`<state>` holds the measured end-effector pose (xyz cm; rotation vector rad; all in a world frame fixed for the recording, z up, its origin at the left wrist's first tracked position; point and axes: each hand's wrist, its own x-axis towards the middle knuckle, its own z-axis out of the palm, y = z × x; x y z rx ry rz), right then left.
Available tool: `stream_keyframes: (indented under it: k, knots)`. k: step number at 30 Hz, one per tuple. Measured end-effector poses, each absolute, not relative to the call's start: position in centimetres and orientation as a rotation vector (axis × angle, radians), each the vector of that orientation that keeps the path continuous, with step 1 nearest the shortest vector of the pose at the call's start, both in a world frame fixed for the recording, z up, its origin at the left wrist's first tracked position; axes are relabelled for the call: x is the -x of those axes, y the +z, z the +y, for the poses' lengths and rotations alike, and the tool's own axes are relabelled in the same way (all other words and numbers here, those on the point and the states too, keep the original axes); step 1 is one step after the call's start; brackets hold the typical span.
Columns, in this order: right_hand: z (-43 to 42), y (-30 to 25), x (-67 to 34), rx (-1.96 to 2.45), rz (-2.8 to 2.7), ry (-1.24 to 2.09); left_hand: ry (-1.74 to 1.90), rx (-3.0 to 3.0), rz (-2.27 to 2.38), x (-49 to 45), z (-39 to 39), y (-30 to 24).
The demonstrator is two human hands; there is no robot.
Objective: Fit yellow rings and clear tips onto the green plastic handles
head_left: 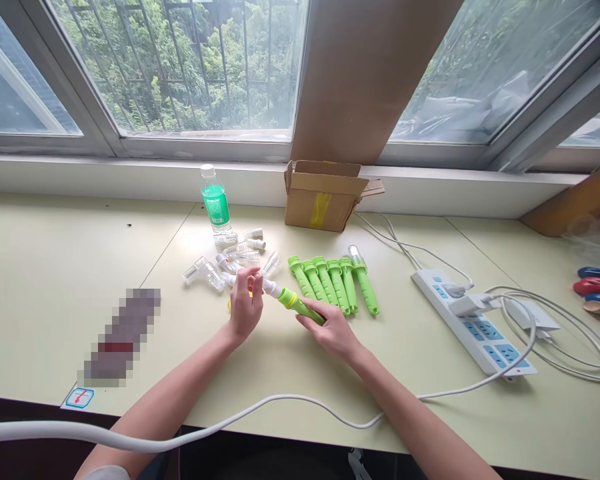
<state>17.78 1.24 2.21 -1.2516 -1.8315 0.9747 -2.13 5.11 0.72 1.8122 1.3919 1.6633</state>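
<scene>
My right hand is wrapped round a green plastic handle with a yellow ring and a white end piece pointing up and left. Close to that white end, my left hand has its fingers pinched; a bit of something clear shows at the fingertips, too small to name. Yellow bits peek out by the left hand, partly hidden. Clear plastic caps and white pieces lie loose beyond it. Several green handles lie in a row past my right hand, and one carries a clear cap.
A bottle with a green label and an open cardboard box stand at the back. To the right lies a power strip with plugs and coiled cables. A white cable crosses the front edge. Blue and red objects sit far right.
</scene>
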Motion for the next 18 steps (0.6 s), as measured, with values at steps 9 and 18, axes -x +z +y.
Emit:
stream_keyframes:
  k: [9, 18]
  knots:
    - [1.0, 2.4, -17.2, 1.201, -1.844, 0.995, 1.59, -1.61, 1.201, 1.7, 4.8, 1.0]
    - [0.9, 1.5, -17.2, 1.217, -1.855, 0.892, 1.446, -1.503, 1.074, 0.9, 4.4, 1.2]
